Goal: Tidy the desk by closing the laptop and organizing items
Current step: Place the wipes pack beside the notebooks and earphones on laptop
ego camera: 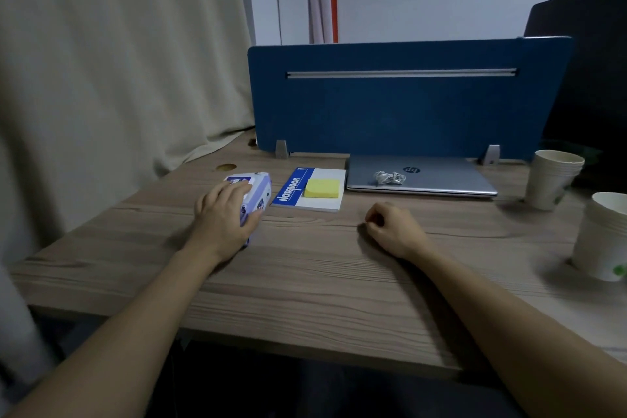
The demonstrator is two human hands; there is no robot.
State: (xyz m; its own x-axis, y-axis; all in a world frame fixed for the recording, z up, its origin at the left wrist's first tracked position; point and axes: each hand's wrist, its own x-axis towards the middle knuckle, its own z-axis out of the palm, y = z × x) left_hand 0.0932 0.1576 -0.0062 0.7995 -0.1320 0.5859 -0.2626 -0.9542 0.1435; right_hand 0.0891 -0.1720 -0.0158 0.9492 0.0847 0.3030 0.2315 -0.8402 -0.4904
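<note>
Already the laptop [420,176] lies closed at the back of the wooden worktop [305,282], against the blue divider panel [400,105], with a coiled white cable [389,177] resting on its lid. Just left of it sits a notebook [310,190] carrying a yellow sticky-note pad [322,188]. The left hand [225,217] grips a purple-and-white tissue pack [252,192] beside the notebook, fingers over its top and thumb along its near side. The right hand [393,227] rests on the worktop, fingers curled into a loose fist, holding nothing. Two stacks of paper cups [553,180] stand at the right.
</note>
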